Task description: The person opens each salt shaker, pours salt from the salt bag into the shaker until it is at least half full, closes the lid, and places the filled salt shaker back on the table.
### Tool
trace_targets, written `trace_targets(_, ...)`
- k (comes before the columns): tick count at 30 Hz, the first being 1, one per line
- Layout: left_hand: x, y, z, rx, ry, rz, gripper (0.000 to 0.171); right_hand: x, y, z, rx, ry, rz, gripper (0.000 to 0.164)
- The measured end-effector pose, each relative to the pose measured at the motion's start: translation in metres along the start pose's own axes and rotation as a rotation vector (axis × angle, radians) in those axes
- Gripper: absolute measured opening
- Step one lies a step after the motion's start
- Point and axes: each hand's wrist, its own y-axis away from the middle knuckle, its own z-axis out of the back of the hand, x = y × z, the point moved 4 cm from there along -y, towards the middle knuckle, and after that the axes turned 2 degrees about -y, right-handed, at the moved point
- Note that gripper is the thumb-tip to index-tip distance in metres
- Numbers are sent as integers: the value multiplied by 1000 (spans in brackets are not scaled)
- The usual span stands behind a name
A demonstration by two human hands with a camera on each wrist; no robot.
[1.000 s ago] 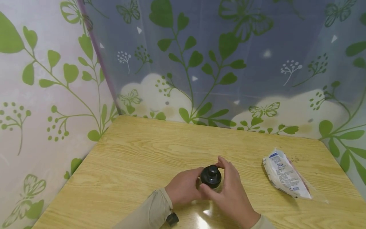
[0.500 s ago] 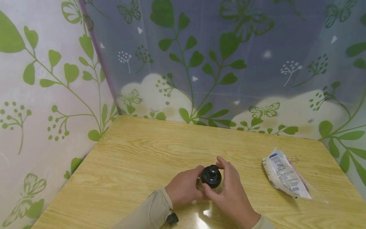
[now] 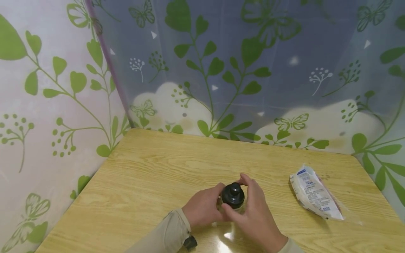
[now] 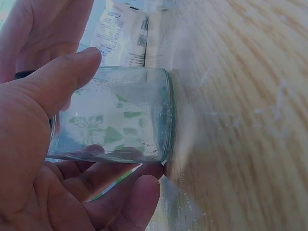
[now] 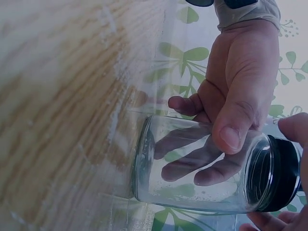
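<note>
A clear glass jar (image 4: pixel 115 115) stands upright on the wooden table, small specks showing on its glass. Its black lid (image 3: pixel 233 197) has a round knob on top and sits on the mouth. My left hand (image 3: pixel 204 206) grips the glass body, with the thumb on one side and the fingers round the other. At the lid, my right hand (image 3: pixel 254 207) curls its thumb and fingers round the rim. Only part of the right hand shows in the right wrist view, beside the lid (image 5: pixel 285 175).
A white printed plastic packet (image 3: pixel 316 195) lies on the table to the right. By my left cuff is a small black object (image 3: pixel 190 242). Curtains with green leaf patterns (image 3: pixel 221 70) border the table (image 3: pixel 152 165) at the back and left.
My right thumb shifts slightly along the lid's rim. The jar, my left hand and the packet stay where they were.
</note>
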Motion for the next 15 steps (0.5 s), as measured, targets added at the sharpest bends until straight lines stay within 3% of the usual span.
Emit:
trace_targets(8,0,0,0,17,24,12,61,0,-1,1,-44,19,21,93)
trace_targets(15,0,1,1,2,-9,1,64,1,0,1,-58,25,65,91)
